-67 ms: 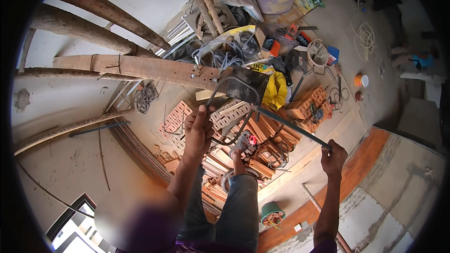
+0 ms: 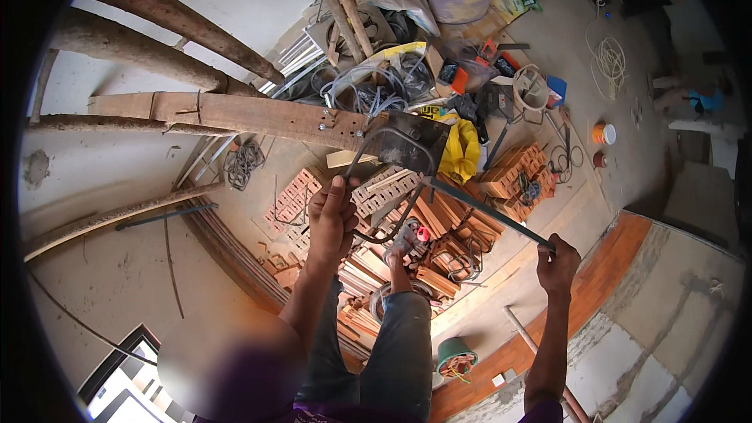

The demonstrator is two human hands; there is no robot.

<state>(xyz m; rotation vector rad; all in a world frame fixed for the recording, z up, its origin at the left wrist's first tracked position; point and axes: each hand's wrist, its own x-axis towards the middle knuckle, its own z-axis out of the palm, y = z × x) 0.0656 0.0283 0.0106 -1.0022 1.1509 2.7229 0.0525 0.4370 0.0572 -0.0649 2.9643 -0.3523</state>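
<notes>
My left hand (image 2: 332,215) is closed around one side of a bent steel rod (image 2: 401,223). The rod forms an angular loop, and its upper part lies over the dark metal plate (image 2: 415,141) at the end of a wooden beam (image 2: 258,119). Nails or bolts stand in the beam just left of that plate. Out to the right, my right hand (image 2: 558,262) grips the end of a long dark metal bar (image 2: 493,214). The bar slants up and left to the rod beside the plate's lower edge. Exactly how bar and rod meet is too small to tell.
Below lie stacked hollow bricks (image 2: 301,200), timber strips (image 2: 364,274) and a yellow bag (image 2: 462,153). Coiled hoses (image 2: 372,94) sit behind the beam. Rough poles (image 2: 141,47) lean at upper left. A green bucket (image 2: 454,356) stands near my legs; a white-orange pail (image 2: 603,135) stands farther right.
</notes>
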